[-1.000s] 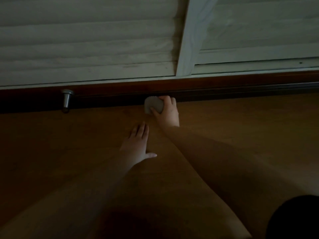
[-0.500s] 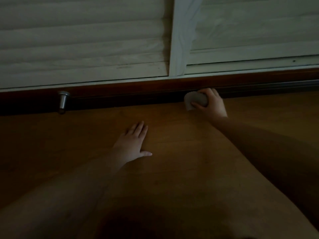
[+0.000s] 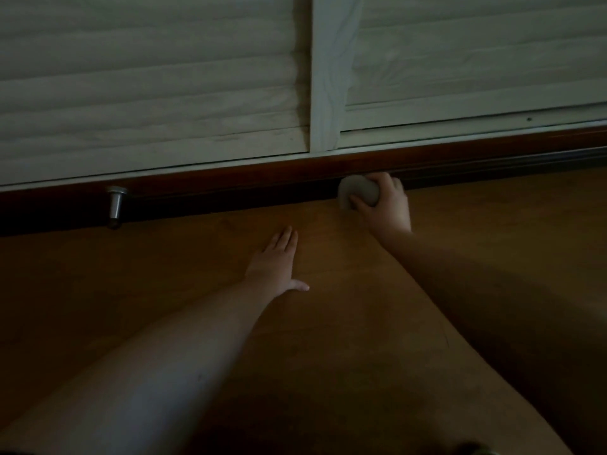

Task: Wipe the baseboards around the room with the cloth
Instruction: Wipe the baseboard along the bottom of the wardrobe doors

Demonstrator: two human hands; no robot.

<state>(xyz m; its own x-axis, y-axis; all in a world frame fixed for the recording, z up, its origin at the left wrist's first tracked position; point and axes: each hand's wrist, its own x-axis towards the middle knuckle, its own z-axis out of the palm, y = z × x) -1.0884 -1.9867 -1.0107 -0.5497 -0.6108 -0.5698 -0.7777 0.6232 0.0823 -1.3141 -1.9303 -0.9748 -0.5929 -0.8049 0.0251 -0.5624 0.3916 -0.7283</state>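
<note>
Head view, dim light, no readable writing or labels. Right hand [image 3: 386, 205] grips a balled pale cloth [image 3: 358, 191], fingers curled over its top, thumb underneath, pressing it against the dark brown baseboard [image 3: 230, 188] where it meets the floor [image 3: 328, 323]. Cloth sits just left of the right hand's knuckles, right of centre, below the white vertical post [image 3: 328, 77] between two slatted shutters [image 3: 147, 77]. Left hand [image 3: 274, 264] lies flat on the wooden floor, fingers straight and together, thumb spread out to the right, well apart from the cloth, nearer the camera. Metal doorstop [image 3: 115, 205] stands at the baseboard, far left.
</note>
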